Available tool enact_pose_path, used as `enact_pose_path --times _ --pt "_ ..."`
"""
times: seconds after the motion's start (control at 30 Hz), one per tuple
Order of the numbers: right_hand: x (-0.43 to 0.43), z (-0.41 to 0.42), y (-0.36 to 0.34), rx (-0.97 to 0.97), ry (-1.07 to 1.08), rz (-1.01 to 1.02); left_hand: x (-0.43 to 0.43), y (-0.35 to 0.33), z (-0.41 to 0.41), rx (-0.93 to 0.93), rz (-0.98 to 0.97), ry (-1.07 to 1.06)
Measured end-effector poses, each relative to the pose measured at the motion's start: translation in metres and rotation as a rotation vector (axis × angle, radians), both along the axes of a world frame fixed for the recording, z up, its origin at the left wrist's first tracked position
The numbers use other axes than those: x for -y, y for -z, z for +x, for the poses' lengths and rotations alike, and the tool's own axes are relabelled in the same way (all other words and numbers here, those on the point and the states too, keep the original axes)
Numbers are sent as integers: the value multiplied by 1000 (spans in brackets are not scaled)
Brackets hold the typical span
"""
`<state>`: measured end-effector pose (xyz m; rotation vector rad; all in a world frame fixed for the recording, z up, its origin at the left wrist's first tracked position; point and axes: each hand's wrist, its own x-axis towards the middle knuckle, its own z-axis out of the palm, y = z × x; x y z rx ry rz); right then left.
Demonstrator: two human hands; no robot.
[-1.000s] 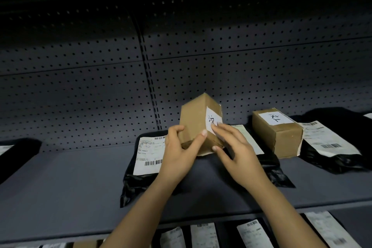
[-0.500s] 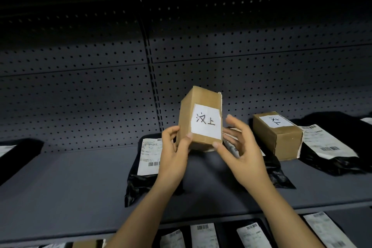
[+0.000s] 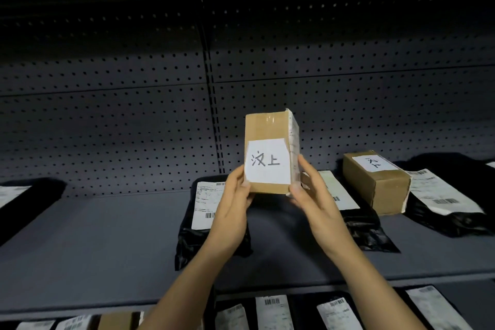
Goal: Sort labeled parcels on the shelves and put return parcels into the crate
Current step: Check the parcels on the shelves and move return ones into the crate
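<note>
Two hands hold one cardboard box (image 3: 267,126) upright, raised clear of the shelf (image 3: 107,236), in front of the pegboard back panel (image 3: 107,128). On the left hand (image 3: 235,195), the grip pinches the lower left edge, thumb on the front face. On the right hand (image 3: 310,190), the grip pinches the lower right edge, thumb at the corner. On the front face, a white label (image 3: 266,166) reads "汶上" in handwriting. To the right, a second cardboard box (image 3: 375,187) lies on the shelf with a similar handwritten label on top. Several black poly mailers (image 3: 450,217) with barcode labels lie on the shelf; their print is too small to read.
</note>
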<state>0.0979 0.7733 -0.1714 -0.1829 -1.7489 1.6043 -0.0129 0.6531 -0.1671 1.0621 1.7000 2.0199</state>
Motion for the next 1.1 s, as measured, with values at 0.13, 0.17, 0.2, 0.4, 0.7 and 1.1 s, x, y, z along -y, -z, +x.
enact_pose_path --times 0.13,0.17,0.2,0.4,0.7,1.1 --pt "4 -1 -2 -48 46 20 4 -2 2 -127 44 -60" --pt "5 -2 -2 -55 54 25 4 -1 1 -145 40 -74" --pt "5 -3 -1 -58 65 29 3 1 1 -154 30 -83" --pt "1 -5 3 -3 172 135 3 -2 4 -65 -7 -12" --pt "2 -5 0 -126 212 118 5 -7 2 6 6 -33" --pt "0 -1 -7 -119 94 -9 4 -7 4 58 49 50"
